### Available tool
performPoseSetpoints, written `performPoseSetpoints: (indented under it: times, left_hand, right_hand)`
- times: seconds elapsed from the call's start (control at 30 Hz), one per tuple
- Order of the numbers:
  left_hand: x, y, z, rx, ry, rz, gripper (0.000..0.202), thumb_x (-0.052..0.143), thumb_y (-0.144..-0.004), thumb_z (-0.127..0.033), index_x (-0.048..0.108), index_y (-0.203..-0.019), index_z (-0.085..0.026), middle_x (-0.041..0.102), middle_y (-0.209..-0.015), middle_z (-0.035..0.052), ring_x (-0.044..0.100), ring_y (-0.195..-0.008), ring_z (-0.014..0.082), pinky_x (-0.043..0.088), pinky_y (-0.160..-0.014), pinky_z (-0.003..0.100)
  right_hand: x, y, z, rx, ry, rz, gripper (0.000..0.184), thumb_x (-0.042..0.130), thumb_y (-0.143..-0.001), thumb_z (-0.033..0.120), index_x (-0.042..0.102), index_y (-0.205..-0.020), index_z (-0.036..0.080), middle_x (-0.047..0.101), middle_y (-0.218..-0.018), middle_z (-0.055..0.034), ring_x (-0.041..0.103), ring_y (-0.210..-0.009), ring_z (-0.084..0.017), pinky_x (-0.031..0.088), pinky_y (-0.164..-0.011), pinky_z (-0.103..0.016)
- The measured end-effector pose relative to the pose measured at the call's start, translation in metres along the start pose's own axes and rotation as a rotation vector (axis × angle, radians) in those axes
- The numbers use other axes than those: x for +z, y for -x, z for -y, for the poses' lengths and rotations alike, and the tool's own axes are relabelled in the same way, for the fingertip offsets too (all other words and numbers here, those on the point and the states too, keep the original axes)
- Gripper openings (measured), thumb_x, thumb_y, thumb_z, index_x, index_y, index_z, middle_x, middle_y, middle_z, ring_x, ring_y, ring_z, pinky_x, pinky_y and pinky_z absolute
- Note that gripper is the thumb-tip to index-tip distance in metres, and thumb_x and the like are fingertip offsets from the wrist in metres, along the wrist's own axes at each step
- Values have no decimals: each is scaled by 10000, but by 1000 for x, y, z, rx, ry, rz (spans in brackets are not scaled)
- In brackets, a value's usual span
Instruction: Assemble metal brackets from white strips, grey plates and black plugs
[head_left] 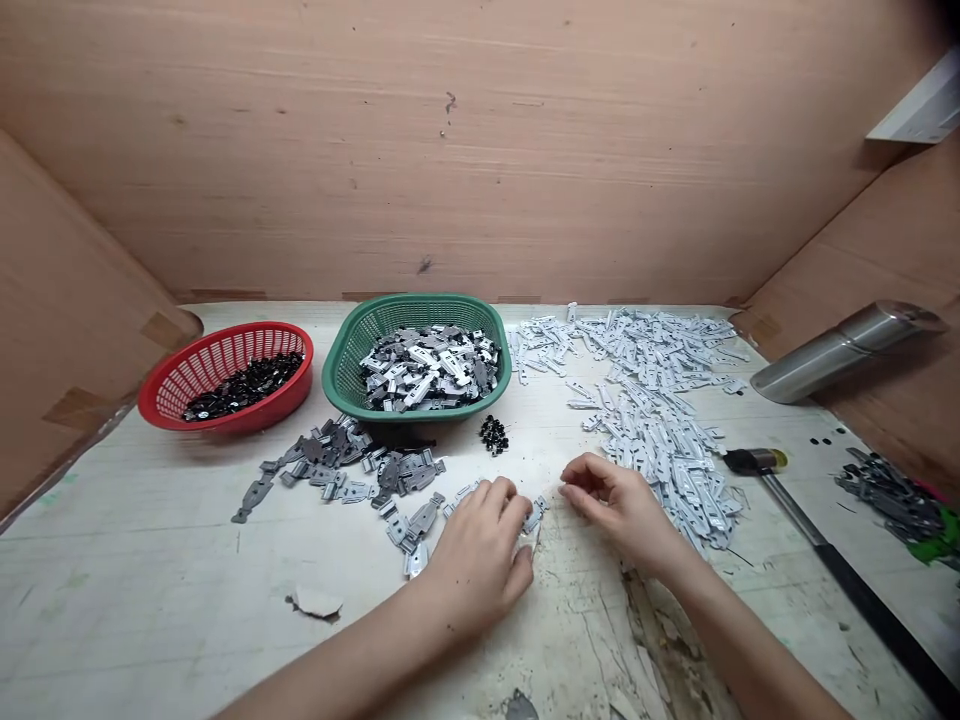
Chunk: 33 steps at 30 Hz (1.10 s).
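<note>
My left hand (484, 555) rests low over the worktable, its fingers curled down onto grey metal pieces. A metal piece (535, 515) juts out past its fingertips, and whatever lies under the palm is hidden. To its left lie shaped grey metal plates (424, 516), some joined with brackets. My right hand (622, 505) is a short way right, thumb and forefinger brought together; anything between them is too small to make out. Beside it spreads a pile of pale, narrow metal strips (664, 450). Small black parts (493, 435) form a little heap beyond my left hand.
A green basket (337, 375) holds many metal pieces; a red basket (157, 400) holds black parts. A hammer (810, 530) lies at right, near a metal cylinder (825, 360) and dark pieces (892, 495). Wooden panels (480, 200) enclose the table. Torn surface (652, 640) shows in front.
</note>
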<state>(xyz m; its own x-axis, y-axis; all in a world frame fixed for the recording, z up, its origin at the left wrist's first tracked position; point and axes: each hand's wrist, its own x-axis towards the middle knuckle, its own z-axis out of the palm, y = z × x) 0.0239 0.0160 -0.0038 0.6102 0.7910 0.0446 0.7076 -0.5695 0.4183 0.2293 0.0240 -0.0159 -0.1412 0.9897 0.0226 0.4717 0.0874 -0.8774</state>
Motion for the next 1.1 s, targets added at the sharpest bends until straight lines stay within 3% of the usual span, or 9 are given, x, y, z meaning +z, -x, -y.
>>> performPoseSetpoints:
  times: [0.1, 0.23, 0.3, 0.5, 0.6, 0.73, 0.9, 1.1]
  left_hand:
    - [5, -3, 2, -174, 15, 27, 148, 426, -837, -193, 524, -948, -183, 542, -974, 76, 541, -802, 215, 433, -603, 311]
    - [9, -3, 7, -230, 263, -10, 98, 512, -797, -163, 536, -886, -197, 570, -900, 33, 558, -753, 173, 427, -620, 277]
    - [7, -2, 9, -254, 430, -63, 80, 561, -775, -181, 551, -852, -200, 577, -843, 18, 557, -746, 162, 431, -643, 266]
    - [3, -3, 10, -320, 784, -142, 72, 605, -766, -267, 593, -765, -196, 579, -769, 9, 553, -698, 142, 440, -630, 246]
    - [4, -4, 9, -406, 1035, -105, 113, 624, -755, -285, 584, -782, -183, 595, -740, 10, 578, -692, 140, 465, -643, 254]
    - [3, -7, 9, -577, 1433, 33, 275, 711, -680, -310, 534, -842, -177, 639, -682, 2, 629, -678, 143, 499, -682, 287]
    - [0, -7, 10, -695, 1403, 186, 327, 692, -672, -419, 519, -739, -150, 681, -652, 46, 622, -555, 123, 496, -600, 269]
    - [0, -7, 7, -674, 1426, 152, 294, 666, -671, -406, 512, -688, -156, 637, -605, 5, 593, -527, 116, 470, -549, 255]
  right_hand:
    - [1, 1, -2, 83, -172, 15, 146, 595, -805, 319, 617, -832, 177, 619, -742, -29, 581, -665, -151, 490, -596, -270]
    - [0, 8, 9, 123, -328, 80, 180, 605, -808, 331, 634, -901, 179, 661, -853, -57, 641, -778, -184, 536, -687, -307]
    - [1, 13, 19, 37, -249, 74, 131, 577, -838, 291, 636, -905, 194, 662, -842, -47, 638, -778, -176, 528, -687, -301]
    - [15, 21, 31, -407, 66, -27, 128, 511, -861, 120, 595, -915, 201, 599, -850, -50, 554, -842, -182, 458, -722, -329]
    - [24, 19, 25, -432, 50, -55, 139, 481, -862, 85, 562, -913, 185, 550, -867, -59, 540, -844, -174, 456, -708, -314]
    - [27, 15, 17, -383, 15, -99, 125, 484, -861, 91, 560, -882, 188, 529, -813, -38, 536, -780, -160, 445, -661, -295]
    - [21, 13, 17, -295, -17, -92, 89, 508, -863, 136, 568, -858, 201, 537, -817, -32, 532, -767, -160, 444, -635, -288]
    - [26, 18, 24, -451, 260, -50, 158, 503, -834, 93, 586, -880, 219, 534, -965, -82, 472, -963, -237, 439, -781, -407]
